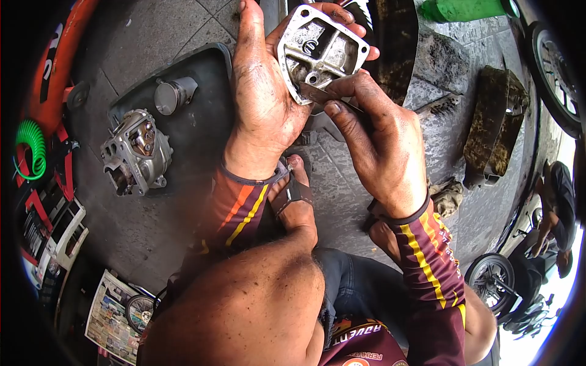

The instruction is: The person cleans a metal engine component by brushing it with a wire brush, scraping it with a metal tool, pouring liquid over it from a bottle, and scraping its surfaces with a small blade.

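My left hand lies palm up under a metal cover, fingers wrapped behind it and thumb stretched out. The cover's hollow inner side, with ribs and a round boss, faces up. My right hand pinches a thin, dark flat piece between thumb and fingers, its end against the cover's lower rim. To the left, a cylinder head and a piston rest on a black tray.
A dirty metal box and a rag lie on the right floor. A green bottle is at the top right. Wheels and another person show at the right edge. A green coiled hose hangs at left.
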The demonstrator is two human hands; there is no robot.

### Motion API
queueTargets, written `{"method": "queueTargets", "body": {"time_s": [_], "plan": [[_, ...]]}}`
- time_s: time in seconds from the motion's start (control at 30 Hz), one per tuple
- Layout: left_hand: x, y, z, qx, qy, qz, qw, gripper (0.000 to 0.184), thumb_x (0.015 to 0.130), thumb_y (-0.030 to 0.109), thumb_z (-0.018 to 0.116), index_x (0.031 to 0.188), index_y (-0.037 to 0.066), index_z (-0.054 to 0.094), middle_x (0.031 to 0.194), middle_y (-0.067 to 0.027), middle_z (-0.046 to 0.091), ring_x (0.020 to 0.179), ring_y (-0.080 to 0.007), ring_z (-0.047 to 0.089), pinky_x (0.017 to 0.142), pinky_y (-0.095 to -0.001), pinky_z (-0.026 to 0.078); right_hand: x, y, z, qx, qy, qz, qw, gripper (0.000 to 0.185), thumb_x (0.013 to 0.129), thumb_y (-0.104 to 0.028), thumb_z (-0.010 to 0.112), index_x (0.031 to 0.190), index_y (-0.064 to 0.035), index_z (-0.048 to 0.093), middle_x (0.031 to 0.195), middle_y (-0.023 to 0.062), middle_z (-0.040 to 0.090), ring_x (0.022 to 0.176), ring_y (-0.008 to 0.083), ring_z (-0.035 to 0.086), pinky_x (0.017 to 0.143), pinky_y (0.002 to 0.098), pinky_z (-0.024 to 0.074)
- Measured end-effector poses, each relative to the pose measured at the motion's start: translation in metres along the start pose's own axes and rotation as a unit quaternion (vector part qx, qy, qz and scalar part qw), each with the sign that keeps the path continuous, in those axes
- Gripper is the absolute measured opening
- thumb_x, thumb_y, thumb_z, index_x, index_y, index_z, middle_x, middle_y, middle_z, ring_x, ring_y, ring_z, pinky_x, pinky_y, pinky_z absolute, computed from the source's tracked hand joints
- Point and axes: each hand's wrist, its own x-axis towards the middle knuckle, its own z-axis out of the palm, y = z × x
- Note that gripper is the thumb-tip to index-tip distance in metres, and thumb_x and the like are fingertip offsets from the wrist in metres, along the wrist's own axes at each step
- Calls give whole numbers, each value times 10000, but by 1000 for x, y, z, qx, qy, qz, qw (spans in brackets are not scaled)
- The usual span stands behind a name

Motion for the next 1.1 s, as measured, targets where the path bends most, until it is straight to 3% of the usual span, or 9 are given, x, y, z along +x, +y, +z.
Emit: {"method": "queueTargets", "body": {"time_s": [0.1, 0.17, 0.27, 0.43, 0.57, 0.63, 0.9, 1.0, 1.1], "plan": [[1, 0, -8, -28, -40, -2, 999, 809, 992, 684, 169, 1180, 16, 583, 1106, -238, 665, 1026, -373, 669, 802, -468, 608, 0, 3, 1, 31, -15, 1, 999, 119, 893, -144, 658, 986, -81, 620, 771, 158, 670, 705, 379, 666, 599, 419, 509], [-2, 5, -18, -76, -91, -49, 992, 810, 986, 674, 221, 1280, -24, 508, 1262, -282, 572, 1172, -533, 558, 916, -556, 559, 1, 10, -3, 61, -51, -3, 997, 124, 898, -144, 658, 992, -70, 624, 787, 157, 677, 721, 368, 676, 616, 405, 515], [6, -5, -9, -160, -115, -38, 980, 805, 994, 680, 173, 1173, 16, 593, 1110, -239, 667, 1036, -381, 664, 823, -484, 598, -1, 11, 2, 145, -64, 28, 987, 137, 908, -142, 658, 1007, -50, 633, 821, 155, 689, 760, 341, 698, 651, 376, 526], [-2, 2, 3, -82, 7, -24, 996, 798, 997, 673, 184, 1178, 11, 592, 1119, -239, 669, 1041, -395, 660, 869, -513, 575, -1, 8, 1, 155, 6, 31, 987, 141, 907, -120, 660, 1021, -42, 634, 850, 155, 695, 780, 323, 710, 664, 357, 532], [0, 1, -4, -51, -29, -17, 998, 797, 996, 675, 189, 1188, 13, 590, 1126, -238, 668, 1037, -398, 662, 869, -500, 578, 0, 1, 1, 30, 0, 4, 1000, 125, 891, -132, 664, 997, -75, 632, 812, 153, 681, 734, 365, 677, 612, 400, 517], [-1, 7, -13, -85, -65, -66, 992, 806, 989, 667, 224, 1291, -26, 503, 1278, -297, 560, 1180, -545, 547, 928, -577, 546, 1, 2, 0, 5, 3, -7, 1000, 121, 886, -140, 666, 990, -89, 632, 800, 151, 675, 722, 375, 666, 597, 415, 511], [-2, 5, -14, -88, -40, -74, 993, 824, 990, 673, 203, 1303, -32, 496, 1288, -312, 545, 1184, -552, 538, 909, -575, 555, 2, 11, -6, 37, -60, -27, 997, 111, 903, -127, 652, 1006, -88, 642, 816, 153, 684, 756, 359, 682, 624, 397, 523], [0, 1, -6, -49, -40, -4, 998, 802, 994, 680, 193, 1192, 10, 588, 1134, -237, 666, 1033, -394, 666, 864, -489, 583, 1, 8, -4, 100, -9, -9, 995, 109, 926, -117, 634, 1002, -40, 649, 844, 162, 689, 774, 332, 703, 646, 373, 528], [-1, 2, -1, -16, -27, 49, 998, 800, 999, 675, 167, 1152, 34, 621, 1099, -230, 677, 1008, -368, 677, 817, -481, 597, 0, 0, -5, 106, 10, 73, 992, 139, 949, -142, 607, 951, -13, 659, 835, 159, 682, 743, 326, 689, 641, 367, 519]]}}
